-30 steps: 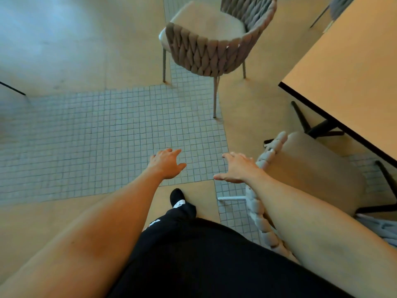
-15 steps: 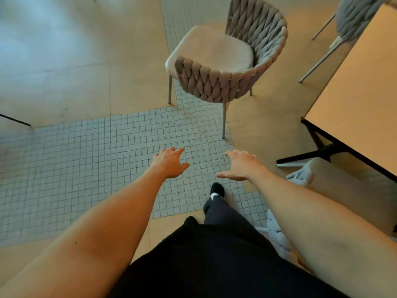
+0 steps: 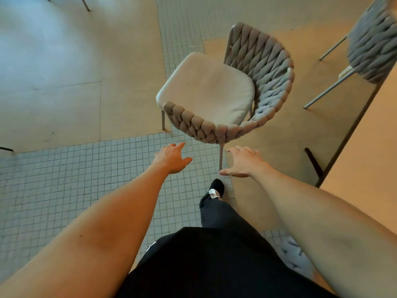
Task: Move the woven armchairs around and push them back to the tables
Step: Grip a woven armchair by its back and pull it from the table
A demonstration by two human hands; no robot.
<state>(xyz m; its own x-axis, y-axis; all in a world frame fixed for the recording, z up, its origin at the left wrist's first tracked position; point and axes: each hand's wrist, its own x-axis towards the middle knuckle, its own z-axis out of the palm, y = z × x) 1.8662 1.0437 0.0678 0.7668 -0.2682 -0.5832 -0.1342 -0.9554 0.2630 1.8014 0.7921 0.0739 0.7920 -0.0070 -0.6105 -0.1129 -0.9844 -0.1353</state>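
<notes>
Chair: the woven armchair [image 3: 227, 91] stands on the floor ahead of me, away from the table [image 3: 369, 147] at my right, its braided arm nearest my reach.
Hands: my left hand [image 3: 171, 158] and right hand [image 3: 242, 162] hang just short of that arm, fingers spread, holding nothing.
Risk: I judge a one-sided grab could swing the chair and knock a leg against the table's dark base [image 3: 313, 162].
Footing: my shoe [image 3: 216, 188] is close to the near chair leg, though depth is hard to read here.
Beyond: a second woven chair [image 3: 371, 46] sits at the table's far end.

Grey woven armchair [image 3: 227, 91] stands upright, beige cushion, near wooden table [image 3: 369, 151].
</notes>
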